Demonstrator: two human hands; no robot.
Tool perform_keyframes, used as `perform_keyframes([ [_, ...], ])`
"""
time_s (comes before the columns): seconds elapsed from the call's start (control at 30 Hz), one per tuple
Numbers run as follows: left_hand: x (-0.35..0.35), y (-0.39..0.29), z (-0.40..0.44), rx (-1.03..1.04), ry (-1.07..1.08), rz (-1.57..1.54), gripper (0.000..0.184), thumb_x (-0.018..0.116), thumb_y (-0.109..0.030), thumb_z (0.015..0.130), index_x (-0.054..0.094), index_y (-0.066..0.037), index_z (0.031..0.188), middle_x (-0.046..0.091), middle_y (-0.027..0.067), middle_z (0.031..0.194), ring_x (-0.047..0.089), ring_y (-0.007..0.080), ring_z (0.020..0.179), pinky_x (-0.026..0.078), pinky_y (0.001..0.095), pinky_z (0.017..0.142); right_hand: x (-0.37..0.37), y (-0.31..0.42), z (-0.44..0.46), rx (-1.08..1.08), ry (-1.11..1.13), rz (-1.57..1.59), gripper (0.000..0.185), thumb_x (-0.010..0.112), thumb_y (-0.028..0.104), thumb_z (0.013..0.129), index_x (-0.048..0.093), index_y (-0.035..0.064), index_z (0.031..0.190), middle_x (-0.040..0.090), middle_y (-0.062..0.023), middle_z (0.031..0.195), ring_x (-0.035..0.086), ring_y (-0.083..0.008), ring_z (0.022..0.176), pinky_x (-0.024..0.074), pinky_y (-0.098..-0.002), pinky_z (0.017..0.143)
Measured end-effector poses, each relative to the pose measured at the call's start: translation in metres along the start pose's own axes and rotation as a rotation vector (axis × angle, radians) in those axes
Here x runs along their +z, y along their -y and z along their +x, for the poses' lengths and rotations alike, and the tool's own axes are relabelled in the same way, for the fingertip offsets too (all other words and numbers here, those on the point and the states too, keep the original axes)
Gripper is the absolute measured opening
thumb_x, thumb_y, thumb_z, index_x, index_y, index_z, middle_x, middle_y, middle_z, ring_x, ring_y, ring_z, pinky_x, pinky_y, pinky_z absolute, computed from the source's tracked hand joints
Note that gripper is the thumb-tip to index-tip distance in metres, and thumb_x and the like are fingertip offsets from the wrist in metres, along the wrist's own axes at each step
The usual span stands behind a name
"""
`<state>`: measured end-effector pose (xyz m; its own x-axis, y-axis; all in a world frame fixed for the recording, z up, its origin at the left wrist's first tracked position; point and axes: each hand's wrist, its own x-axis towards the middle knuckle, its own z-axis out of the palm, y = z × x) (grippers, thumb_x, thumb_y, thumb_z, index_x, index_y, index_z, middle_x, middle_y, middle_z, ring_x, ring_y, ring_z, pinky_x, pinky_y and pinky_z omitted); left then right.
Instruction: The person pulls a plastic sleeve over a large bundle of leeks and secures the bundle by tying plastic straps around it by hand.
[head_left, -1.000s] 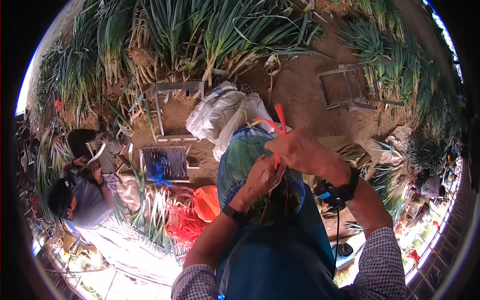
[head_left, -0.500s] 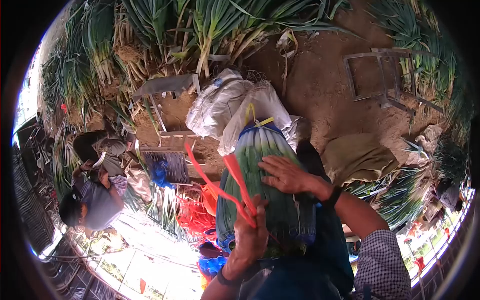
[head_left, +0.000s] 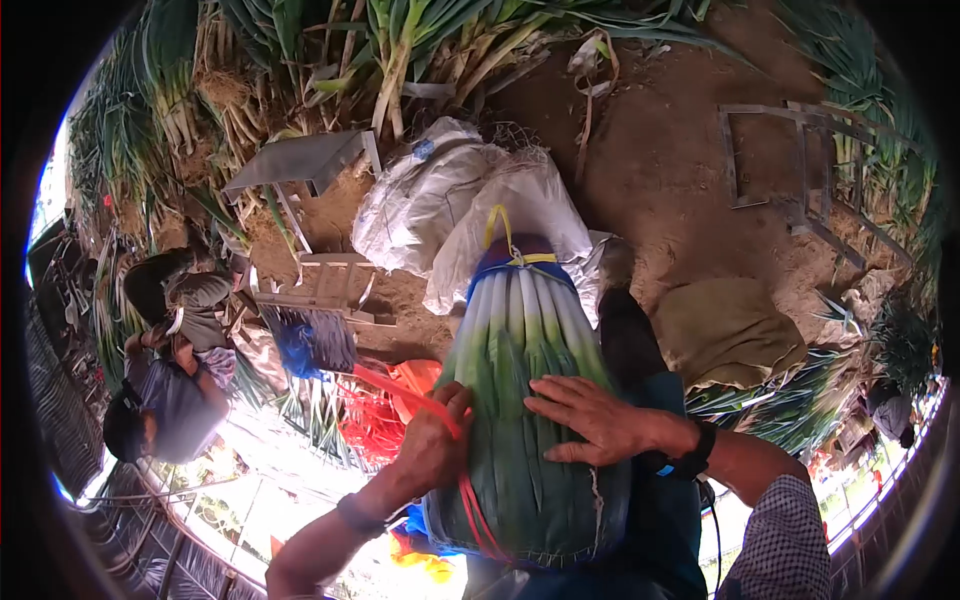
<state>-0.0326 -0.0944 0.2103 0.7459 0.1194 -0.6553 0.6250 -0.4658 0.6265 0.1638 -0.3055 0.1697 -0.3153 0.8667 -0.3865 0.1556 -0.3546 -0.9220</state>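
The left hand [head_left: 435, 437] is closed around a red strip [head_left: 405, 392]; the right hand [head_left: 590, 420], fingers spread, lies flat on the netted green onion bundle [head_left: 520, 470]. White stalks fading to dark green, the bundle rests across the person's lap, yellow-tied at its blue-wrapped end.

Is a floor [head_left: 670, 160] of brown earth, and carries directly on itself white sacks [head_left: 410, 215] near the middle, an olive cloth [head_left: 728, 332] to their right, an open metal frame [head_left: 730, 160] beyond this cloth, and many leeks [head_left: 395, 65] along the far edge.
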Motion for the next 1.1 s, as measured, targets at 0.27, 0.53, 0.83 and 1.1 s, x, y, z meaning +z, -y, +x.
perform_keyframes([
  [0.27, 0.002, 0.005, 0.035, -0.067, -0.075, 0.053, 0.052, 0.062, -0.012, 0.085, 0.046, 0.005, 0.131, 0.047, 0.0247, 0.129, 0.043, 0.0427, 0.122, 0.035, 0.0482, 0.104, -0.055, -0.086, 0.036, 0.432, -0.116, 0.702, 0.026, 0.067, 0.023, 0.087, 0.068, 0.0019, 0.102, 0.07, -0.0105, 0.093, 0.067, -0.0245, 0.092, 0.051, -0.0394, 0.082],
  [0.53, 0.005, 0.042, 0.092, -0.022, 0.288, -0.042, 0.049, 0.053, -0.018, 0.093, 0.042, 0.004, 0.136, 0.043, 0.0238, 0.138, 0.038, 0.0402, 0.131, 0.031, 0.0483, 0.109, -0.019, -0.25, 0.144, 0.306, -0.33, -0.514, 0.01, 0.057, 0.008, 0.076, 0.066, 0.0027, 0.077, 0.066, -0.0159, 0.08, 0.066, -0.0367, 0.078, 0.0517, -0.0437, 0.067],
  [0.83, 0.029, 0.049, 0.122, 0.023, 0.444, 0.025, 0.057, 0.043, -0.029, 0.099, 0.031, 0.006, 0.143, 0.032, 0.0263, 0.148, 0.024, 0.0395, 0.141, 0.016, 0.0479, 0.118, -0.043, -0.314, 0.172, 0.44, -0.547, -0.472, 0.015, 0.054, 0.006, 0.079, 0.064, 0.0, 0.088, 0.065, -0.0254, 0.081, 0.066, -0.0411, 0.077, 0.0533, -0.0493, 0.07],
  [1.1, 0.061, 0.036, 0.178, 0.024, 0.588, 0.083, 0.069, 0.045, -0.04, 0.097, 0.029, 0.011, 0.141, 0.031, 0.033, 0.146, 0.023, 0.0434, 0.142, 0.015, 0.0488, 0.118, -0.045, -0.316, 0.19, 0.345, -0.496, 0.635, 0.019, 0.051, 0.012, 0.092, 0.059, -0.0016, 0.102, 0.067, -0.0094, 0.083, 0.066, -0.0164, 0.074, 0.0534, -0.0314, 0.068],
])
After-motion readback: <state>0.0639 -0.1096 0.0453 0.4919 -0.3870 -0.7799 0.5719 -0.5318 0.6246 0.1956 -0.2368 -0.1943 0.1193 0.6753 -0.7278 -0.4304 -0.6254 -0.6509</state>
